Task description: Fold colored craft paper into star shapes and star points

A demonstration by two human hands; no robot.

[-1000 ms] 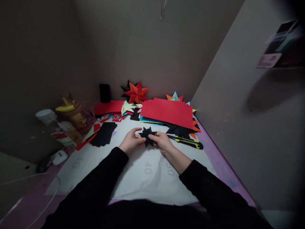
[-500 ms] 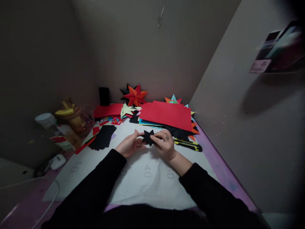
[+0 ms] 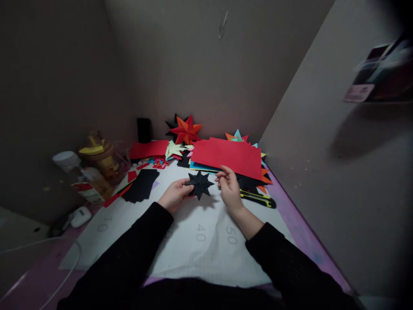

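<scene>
A black many-pointed paper star (image 3: 200, 185) is held above the white mat (image 3: 193, 254), its spiky face turned toward me. My left hand (image 3: 177, 194) pinches it by the points on its left side. Just right of the star, and apart from it, my right hand (image 3: 229, 185) is raised with fingers loosely bent and spread, holding nothing that I can see. Behind that hand lie red paper sheets (image 3: 229, 156) on a pile of other coloured paper. A yellow and black cutter knife (image 3: 258, 199) rests beside the right wrist.
Black paper pieces (image 3: 142, 186) lie on the left of the mat. Folded stars, one red and orange (image 3: 186, 130), lean at the back wall. A bottle (image 3: 88, 181), a brown cup (image 3: 98, 155) and a white case (image 3: 80, 216) stand along the left edge.
My right hand has let go of the star and moved away to the right and up. The star now shows more points; my left hand keeps hold of it.
</scene>
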